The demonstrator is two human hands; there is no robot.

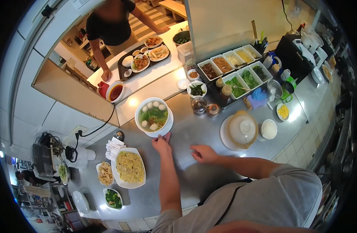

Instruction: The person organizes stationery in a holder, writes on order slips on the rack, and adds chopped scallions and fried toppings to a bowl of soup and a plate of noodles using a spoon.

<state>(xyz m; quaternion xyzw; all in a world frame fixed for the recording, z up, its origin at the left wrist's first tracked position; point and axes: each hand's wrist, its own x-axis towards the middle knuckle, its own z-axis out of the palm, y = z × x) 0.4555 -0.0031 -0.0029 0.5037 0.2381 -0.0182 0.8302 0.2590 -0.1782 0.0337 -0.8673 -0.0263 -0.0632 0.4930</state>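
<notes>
My left hand point(162, 143) grips the near edge of a white plate point(167, 127), its fingers partly hidden under the rim. On that plate sits a white bowl point(137, 116) of clear soup with pale meatballs point(156, 104) and green leaves. Off to the right, above the bare steel counter, my right hand point(203, 153) has its fingers loosely curled in, and nothing shows in them. Left of my left forearm lie a white dish of fried rice point(130, 167), a dish of fried pieces point(105, 173) and a dish of green vegetables point(113, 198). Paper slips point(114, 147) lie beside the rice.
Across the pass-through ledge, a person in a dark shirt point(108, 27) leans by a tray point(122, 75) of dishes. A bowl of red sauce point(116, 92) stands on the ledge. To the right are topping containers point(234, 86), a lidded clay pot point(240, 130) and a rice bowl point(269, 129).
</notes>
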